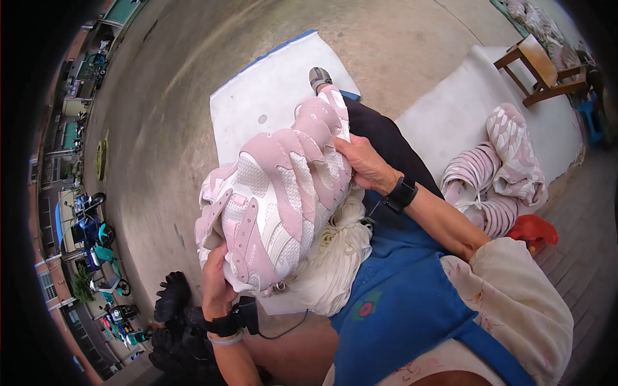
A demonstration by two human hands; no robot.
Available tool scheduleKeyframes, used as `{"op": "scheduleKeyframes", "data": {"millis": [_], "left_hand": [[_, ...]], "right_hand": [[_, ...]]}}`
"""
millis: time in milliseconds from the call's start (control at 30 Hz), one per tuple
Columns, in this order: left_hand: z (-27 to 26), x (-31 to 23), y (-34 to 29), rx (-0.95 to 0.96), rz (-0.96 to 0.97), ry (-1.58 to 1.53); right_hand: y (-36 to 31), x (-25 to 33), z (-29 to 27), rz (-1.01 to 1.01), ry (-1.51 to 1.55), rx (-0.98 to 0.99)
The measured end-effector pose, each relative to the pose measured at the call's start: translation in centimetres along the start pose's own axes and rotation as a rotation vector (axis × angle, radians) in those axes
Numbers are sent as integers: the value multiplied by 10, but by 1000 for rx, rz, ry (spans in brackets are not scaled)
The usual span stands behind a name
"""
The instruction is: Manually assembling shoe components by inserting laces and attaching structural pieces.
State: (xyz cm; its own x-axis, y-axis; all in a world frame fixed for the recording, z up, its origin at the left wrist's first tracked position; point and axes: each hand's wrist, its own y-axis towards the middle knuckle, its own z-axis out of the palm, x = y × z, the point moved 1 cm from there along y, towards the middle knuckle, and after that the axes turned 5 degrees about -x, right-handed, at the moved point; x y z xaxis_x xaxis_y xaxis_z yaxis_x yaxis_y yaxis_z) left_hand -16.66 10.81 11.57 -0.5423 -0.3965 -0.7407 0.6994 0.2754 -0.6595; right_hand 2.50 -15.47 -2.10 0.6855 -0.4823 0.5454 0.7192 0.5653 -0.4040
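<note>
A nested stack of pink and white shoe uppers (283, 186) spans the space between my hands above my lap. My left hand (217, 280) is closed on the near end of the stack, by the eyelet flap of the front upper. Farther up, my right hand (367, 162) grips the stack's right side, thumb on top and the other fingers partly hidden. Under the stack, against my blue apron (402, 283), lies a bundle of white shoelaces (335, 264). Black bands are strapped round both wrists, and a thin cable runs from the left one.
A white sheet (251, 109) lies on the concrete ahead. On another sheet (438, 103) at right rest more bundled uppers (508, 151) and a wooden stool (537, 64). Beside them is a red bag (534, 230). Black shoe-like items (172, 296) sit at lower left; parked scooters (106, 254) line the far left.
</note>
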Motion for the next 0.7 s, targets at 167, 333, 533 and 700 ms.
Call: {"op": "scheduleKeyframes", "data": {"millis": [167, 333, 533, 700], "left_hand": [[19, -23, 32, 1, -25, 221], [7, -24, 44, 12, 27, 168], [-54, -22, 42, -112, 50, 22], [-124, -22, 60, -225, 14, -89]], "right_hand": [[-3, 1, -11, -50, 109, -105], [13, 22, 1, -23, -10, -45], [43, 11, 37, -52, -125, 56], [66, -9, 78, -122, -239, 104]]}}
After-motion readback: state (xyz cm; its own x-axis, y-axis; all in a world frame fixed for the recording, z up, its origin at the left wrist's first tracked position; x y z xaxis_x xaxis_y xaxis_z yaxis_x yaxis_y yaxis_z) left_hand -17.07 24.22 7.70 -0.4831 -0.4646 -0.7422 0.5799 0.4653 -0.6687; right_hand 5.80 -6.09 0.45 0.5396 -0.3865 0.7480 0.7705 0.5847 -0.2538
